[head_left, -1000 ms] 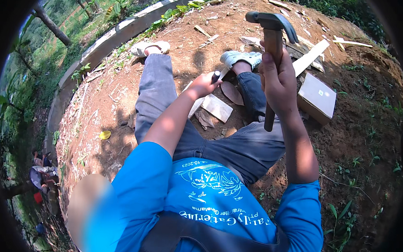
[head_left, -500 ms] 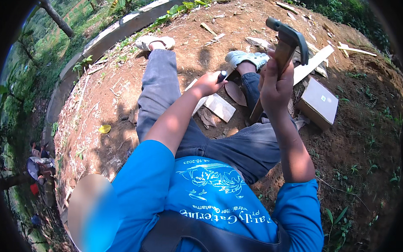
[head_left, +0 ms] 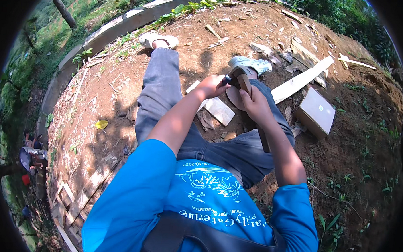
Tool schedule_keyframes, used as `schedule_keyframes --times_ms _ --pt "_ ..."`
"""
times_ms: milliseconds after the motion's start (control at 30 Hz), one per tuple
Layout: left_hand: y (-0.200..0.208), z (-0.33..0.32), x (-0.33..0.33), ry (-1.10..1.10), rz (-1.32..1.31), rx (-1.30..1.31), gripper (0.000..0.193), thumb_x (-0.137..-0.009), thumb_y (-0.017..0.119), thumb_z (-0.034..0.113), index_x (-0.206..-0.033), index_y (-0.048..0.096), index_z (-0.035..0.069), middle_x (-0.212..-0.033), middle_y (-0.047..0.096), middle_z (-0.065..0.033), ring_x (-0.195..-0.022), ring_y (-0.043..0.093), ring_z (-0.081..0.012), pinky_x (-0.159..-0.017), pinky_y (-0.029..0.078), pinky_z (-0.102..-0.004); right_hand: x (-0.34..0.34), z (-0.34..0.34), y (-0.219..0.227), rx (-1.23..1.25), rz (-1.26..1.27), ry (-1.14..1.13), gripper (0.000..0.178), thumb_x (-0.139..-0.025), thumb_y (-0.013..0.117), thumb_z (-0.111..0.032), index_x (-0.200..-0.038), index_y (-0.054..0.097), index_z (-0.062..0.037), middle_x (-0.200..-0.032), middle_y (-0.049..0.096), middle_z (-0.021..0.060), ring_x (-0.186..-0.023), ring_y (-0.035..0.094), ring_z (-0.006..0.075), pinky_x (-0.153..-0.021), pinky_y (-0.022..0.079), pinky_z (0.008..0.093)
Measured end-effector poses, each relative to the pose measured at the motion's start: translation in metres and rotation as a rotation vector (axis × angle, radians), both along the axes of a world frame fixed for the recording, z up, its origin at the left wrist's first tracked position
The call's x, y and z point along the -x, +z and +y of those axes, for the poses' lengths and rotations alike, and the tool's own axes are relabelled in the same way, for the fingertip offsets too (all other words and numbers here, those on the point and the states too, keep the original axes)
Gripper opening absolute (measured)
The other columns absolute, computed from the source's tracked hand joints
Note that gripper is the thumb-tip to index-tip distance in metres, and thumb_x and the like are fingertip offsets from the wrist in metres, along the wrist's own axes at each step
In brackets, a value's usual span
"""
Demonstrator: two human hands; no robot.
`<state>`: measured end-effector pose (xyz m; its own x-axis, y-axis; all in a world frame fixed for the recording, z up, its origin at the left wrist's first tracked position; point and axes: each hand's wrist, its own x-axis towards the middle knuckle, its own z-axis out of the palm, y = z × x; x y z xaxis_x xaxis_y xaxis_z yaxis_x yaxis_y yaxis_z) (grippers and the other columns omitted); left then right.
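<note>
I sit on bare dirt with my legs stretched out. My right hand [head_left: 254, 102] grips the wooden handle of a hammer [head_left: 244, 83], its metal head down by my left hand, over a rounded piece of wood [head_left: 233, 96]. My left hand [head_left: 210, 85] is closed, pinching something small against that wood; what it pinches is hidden. A pale flat board [head_left: 216, 108] lies on the ground between my knees, just below both hands.
A cardboard box [head_left: 316, 113] sits to the right, with a long white plank [head_left: 301, 79] and wood scraps beyond it. A concrete curb [head_left: 120, 25] rims the dirt at upper left. Wooden slats [head_left: 79, 201] lie at lower left. Another person [head_left: 32, 153] crouches far left.
The hammer was raised high in my right hand; it has swung down to the wood by my left hand. The left hand stayed in place.
</note>
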<state>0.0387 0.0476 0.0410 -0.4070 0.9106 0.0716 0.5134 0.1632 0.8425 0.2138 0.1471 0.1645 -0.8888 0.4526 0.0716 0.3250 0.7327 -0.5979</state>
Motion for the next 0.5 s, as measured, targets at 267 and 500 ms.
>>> schedule_keyframes --times_ms 267,500 --pt "-0.006 0.002 -0.002 0.015 0.05 -0.052 0.037 -0.094 0.064 0.038 -0.108 0.058 0.004 -0.098 0.069 -0.0209 -0.096 0.065 -0.0409 -0.082 0.049 -0.0458 -0.001 -0.022 0.023 -0.05 0.325 -0.058 0.03 -0.102 0.053 -0.022 -0.118 0.053 0.0032 -0.079 0.064 0.0161 -0.074 0.065 0.0256 -0.07 0.05 0.0357" --pt "-0.017 -0.013 0.011 0.083 0.072 -0.038 0.041 -0.095 0.063 0.043 -0.109 0.058 0.005 -0.097 0.069 -0.0216 -0.096 0.065 -0.0416 -0.083 0.049 -0.0461 0.012 -0.032 0.109 0.515 0.53 -0.093 0.02 -0.105 0.049 -0.023 -0.112 0.052 -0.0042 -0.065 0.042 -0.0055 -0.045 0.035 -0.0002 -0.037 0.026 0.0199"
